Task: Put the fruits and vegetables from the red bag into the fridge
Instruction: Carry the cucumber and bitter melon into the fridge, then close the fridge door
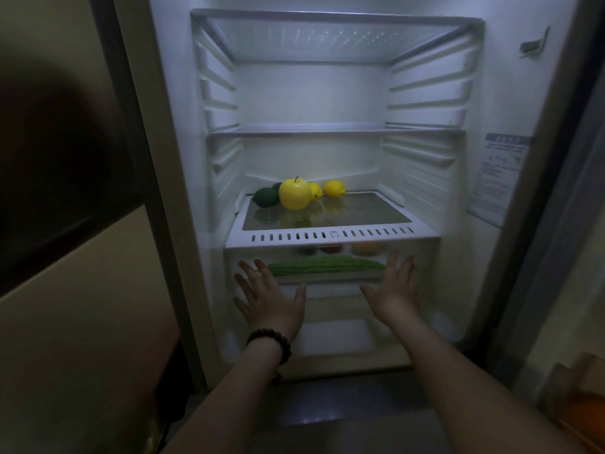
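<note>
The fruits sit together on the glass shelf [360, 211] of the open fridge [183, 158], above and beyond both hands: a yellow apple [294, 194] with a green avocado-like fruit [266, 197] touching its left side and two lemons, one [316, 191] tucked just behind the apple and the other [334, 188] a little apart to its right. All of them lie nearer the left hand's side of the shelf. Below that shelf, the clear drawer [327, 299] holds a bundle of long green beans [325, 266] that stretches between the two hands, just beyond the fingertips, with a few blurred round vegetables behind it that cannot be identified. The left hand [270, 301], wearing a dark bead bracelet [271, 342] at the wrist, is spread flat with fingers straight against the drawer's front at its left end. The right hand [394, 291] is likewise spread, palm toward the drawer front at its right end. Neither hand grips anything. Higher up, another shelf [337, 132] spans the fridge.
</note>
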`<state>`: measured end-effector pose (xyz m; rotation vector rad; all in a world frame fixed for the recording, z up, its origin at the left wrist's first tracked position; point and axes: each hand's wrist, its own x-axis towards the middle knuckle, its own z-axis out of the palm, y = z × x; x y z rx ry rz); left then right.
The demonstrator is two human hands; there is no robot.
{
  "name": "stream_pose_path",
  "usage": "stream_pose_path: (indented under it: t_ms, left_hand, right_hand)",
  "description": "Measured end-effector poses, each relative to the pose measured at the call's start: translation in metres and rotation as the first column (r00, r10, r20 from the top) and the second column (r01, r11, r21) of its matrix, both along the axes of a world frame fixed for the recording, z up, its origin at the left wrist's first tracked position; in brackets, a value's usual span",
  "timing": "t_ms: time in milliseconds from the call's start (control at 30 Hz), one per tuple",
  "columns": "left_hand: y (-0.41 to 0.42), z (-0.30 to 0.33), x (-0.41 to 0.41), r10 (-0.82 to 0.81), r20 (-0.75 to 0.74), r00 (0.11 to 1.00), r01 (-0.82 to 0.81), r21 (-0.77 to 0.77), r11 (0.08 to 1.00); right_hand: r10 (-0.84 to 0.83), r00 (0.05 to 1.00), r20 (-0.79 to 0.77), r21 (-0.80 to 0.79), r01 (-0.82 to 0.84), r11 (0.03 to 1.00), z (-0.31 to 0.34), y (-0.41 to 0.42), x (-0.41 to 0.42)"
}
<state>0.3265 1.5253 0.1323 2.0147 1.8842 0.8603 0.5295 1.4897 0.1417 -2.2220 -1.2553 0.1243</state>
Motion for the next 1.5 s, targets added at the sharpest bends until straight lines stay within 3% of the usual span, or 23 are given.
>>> stream_pose_path:
  t_ms: [133, 367, 500, 600, 767, 933, 1167, 1367, 1500]
  left_hand:
    - [-0.011, 0.0, -0.015, -0.064, -0.028, 0.998, 0.064, -0.002, 0.998]
    - [-0.078, 0.006, -0.015, -0.102, -0.11, 0.989, 0.12, 0.171, 0.978]
    - [-0.144, 0.006, -0.018, -0.144, -0.187, 0.972, 0.192, 0.271, 0.943]
    - [-0.201, 0.009, -0.022, -0.17, -0.252, 0.953, 0.235, 0.254, 0.938]
    - [-0.312, 0.006, -0.021, -0.155, -0.263, 0.952, 0.224, 0.254, 0.941]
    - [-0.422, -0.009, -0.019, -0.142, -0.248, 0.958, 0.214, 0.293, 0.932]
    - [-0.549, 0.006, -0.016, -0.148, -0.232, 0.961, 0.203, 0.237, 0.95]
    - [-0.606, 0.029, -0.013, -0.149, -0.227, 0.962, 0.21, 0.273, 0.939]
    - [-0.624, 0.03, -0.017, -0.148, -0.244, 0.958, 0.215, 0.275, 0.937]
  right_hand:
    - [0.035, 0.995, 0.091, 0.026, -0.038, 0.999, 0.008, -0.025, -0.004]
    - [0.074, 0.962, 0.264, 0.096, -0.103, 0.99, 0.007, -0.106, -0.042]
    - [0.122, 0.935, 0.332, 0.152, -0.181, 0.972, 0.005, -0.174, -0.059]
    - [0.157, 0.919, 0.361, 0.194, -0.239, 0.951, 0.004, -0.234, -0.064]
    - [0.196, 0.873, 0.446, 0.208, -0.314, 0.926, 0.003, -0.341, -0.064]
    - [0.277, 0.857, 0.434, 0.188, -0.386, 0.903, -0.002, -0.46, -0.063]
    - [0.223, 0.844, 0.488, 0.224, -0.368, 0.902, 0.002, -0.588, -0.034]
    - [-0.057, 0.817, 0.574, 0.42, -0.233, 0.877, 0.033, -0.663, 0.022]
    - [-0.072, 0.837, 0.543, 0.261, -0.087, 0.961, 0.028, -0.68, 0.065]
